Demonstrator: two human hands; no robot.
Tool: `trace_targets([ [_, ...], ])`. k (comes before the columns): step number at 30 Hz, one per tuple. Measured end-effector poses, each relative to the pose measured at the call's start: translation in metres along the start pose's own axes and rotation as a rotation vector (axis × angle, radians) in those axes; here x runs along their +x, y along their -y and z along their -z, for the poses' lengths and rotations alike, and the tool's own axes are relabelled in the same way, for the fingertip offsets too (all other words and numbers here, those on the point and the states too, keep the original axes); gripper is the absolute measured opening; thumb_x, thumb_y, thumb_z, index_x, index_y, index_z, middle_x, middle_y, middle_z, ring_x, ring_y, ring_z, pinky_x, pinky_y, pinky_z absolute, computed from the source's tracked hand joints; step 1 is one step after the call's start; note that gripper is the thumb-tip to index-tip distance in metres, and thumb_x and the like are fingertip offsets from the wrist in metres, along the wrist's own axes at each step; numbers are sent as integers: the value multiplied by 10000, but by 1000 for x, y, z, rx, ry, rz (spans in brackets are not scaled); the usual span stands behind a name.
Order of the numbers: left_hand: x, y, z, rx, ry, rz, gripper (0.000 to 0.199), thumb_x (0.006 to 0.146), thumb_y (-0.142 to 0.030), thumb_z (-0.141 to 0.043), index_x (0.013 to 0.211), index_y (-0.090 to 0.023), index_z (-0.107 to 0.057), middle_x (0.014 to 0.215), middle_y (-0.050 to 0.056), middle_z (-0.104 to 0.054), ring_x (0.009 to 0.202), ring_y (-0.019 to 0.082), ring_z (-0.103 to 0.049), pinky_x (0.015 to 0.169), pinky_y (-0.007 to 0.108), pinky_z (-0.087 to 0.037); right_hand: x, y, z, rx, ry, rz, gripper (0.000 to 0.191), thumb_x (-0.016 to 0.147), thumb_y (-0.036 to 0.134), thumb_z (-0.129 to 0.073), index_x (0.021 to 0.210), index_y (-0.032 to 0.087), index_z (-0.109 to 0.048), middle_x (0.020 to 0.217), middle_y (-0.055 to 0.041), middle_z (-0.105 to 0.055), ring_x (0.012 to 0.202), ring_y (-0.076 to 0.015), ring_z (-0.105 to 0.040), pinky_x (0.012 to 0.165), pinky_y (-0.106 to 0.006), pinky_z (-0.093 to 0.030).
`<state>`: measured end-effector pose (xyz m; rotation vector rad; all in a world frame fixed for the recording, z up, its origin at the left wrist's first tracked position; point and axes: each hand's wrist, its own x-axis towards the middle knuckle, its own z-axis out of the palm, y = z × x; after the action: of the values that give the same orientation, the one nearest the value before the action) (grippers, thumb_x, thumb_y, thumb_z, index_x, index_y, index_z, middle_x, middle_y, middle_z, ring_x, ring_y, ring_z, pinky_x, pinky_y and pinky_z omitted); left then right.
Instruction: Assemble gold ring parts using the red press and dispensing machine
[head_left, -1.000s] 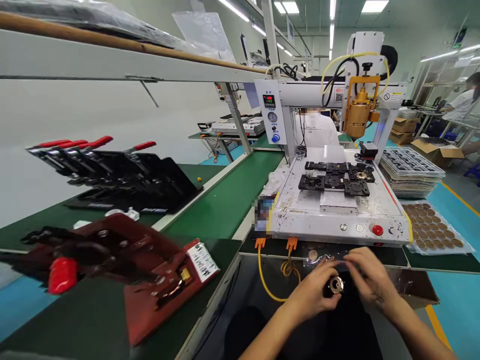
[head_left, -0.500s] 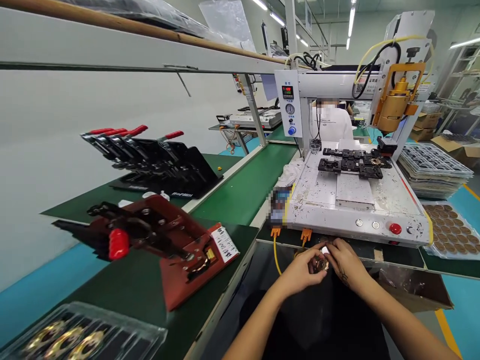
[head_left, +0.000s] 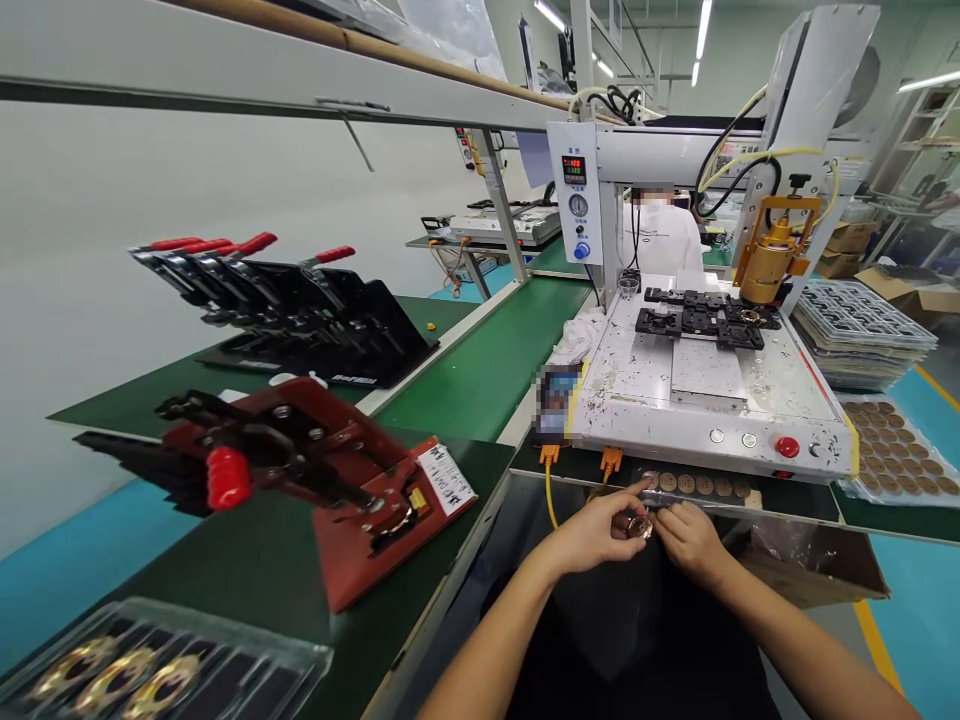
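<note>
Head view | left grip: pinching gold part at thumbtip | right grip: can't tell

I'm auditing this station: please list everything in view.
machine: one, white, centre right
cylinder: one, gold, on machine
fixtures: several, black, on machine
trays: one stack, pale, far right
discs: many, brown, front and right of machine
press: one, dark red, left
handles: four, red, behind press
rings: three, gold, lower left
belt: one, green, centre
boxes: several, brown, right
co-worker: one, white shirt, behind machine
part: one, gold, lower centre
left hand: one, bare, holding part
right hand: one, bare, beside part
</note>
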<state>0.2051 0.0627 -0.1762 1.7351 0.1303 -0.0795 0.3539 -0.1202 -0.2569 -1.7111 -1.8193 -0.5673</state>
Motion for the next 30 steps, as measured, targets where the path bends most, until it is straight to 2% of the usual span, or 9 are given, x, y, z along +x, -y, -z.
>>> trace_targets([
  [3,-2,1,-4,-98,-12,15,243,794,-199,-761,1011,-165,-657,1733,209,-357,721,59,-608,672,246,-508,-13,13,12,11,-40,-5,256,1108,138,-496,1079,194,-744,859,-56,-734,703,-188,-612,638,-336,-476],
  [6,-1,5,-13,-153,-55,19,240,803,-214,-778,998,-166,-647,1752,214,-304,804,95,-666,729,265,-543,-27,25,30,13,-71,-102,171,1082,121,-539,1101,193,-693,969,-82,-748,855,-215,-690,770,-364,-549],
  [10,8,10,-29,-104,-161,-26,208,828,-223,-754,998,-176,-643,1743,207,-321,810,105,-687,767,283,-570,-40,24,45,-7,-136,-401,154,1069,119,-491,1130,191,-614,1338,-187,-700,1305,-347,-638,1028,-572,-539],
  [13,20,9,-38,-47,-252,-67,205,843,-248,-737,1016,-181,-652,1708,202,-386,783,107,-687,747,282,-575,-38,8,45,46,-154,-571,150,1094,194,-440,1102,207,-589,1423,-186,-673,1393,-363,-589,1112,-669,-489],
  [18,22,1,-39,-21,-395,-95,281,823,-261,-767,1082,-177,-696,1570,182,-559,743,113,-680,666,258,-547,-24,-17,60,118,-138,-606,159,1110,280,-460,1069,225,-604,1349,-165,-700,1235,-318,-676,1042,-541,-558],
  [21,8,-6,-41,-154,-397,-70,327,816,-237,-803,1121,-176,-702,1179,100,-763,771,134,-695,690,241,-545,-17,-11,78,161,-146,-659,173,1109,323,-491,1086,231,-635,1149,-133,-736,1057,-297,-706,945,-476,-574],
  [23,-3,-12,-44,-321,-394,-45,385,799,-238,-850,1140,-173,-685,957,36,-760,780,146,-709,726,251,-568,-10,-1,88,196,-149,-706,196,1119,348,-487,1102,229,-641,1013,-98,-728,921,-260,-707,847,-412,-588],
  [27,-22,-27,-53,-644,-434,30,550,718,-277,-967,1167,-159,-671,991,51,-777,862,196,-779,794,299,-625,17,18,101,574,-102,-921,299,1100,470,-544,1146,212,-687,888,-47,-709,709,-185,-654,654,-304,-559],
  [30,-33,-40,-58,-776,-463,98,638,660,-252,-1020,1193,-138,-688,1084,109,-810,1000,257,-806,898,328,-631,39,28,110,816,-61,-1020,395,1030,558,-640,1168,205,-749,887,-49,-727,679,-168,-619,631,-292,-529],
])
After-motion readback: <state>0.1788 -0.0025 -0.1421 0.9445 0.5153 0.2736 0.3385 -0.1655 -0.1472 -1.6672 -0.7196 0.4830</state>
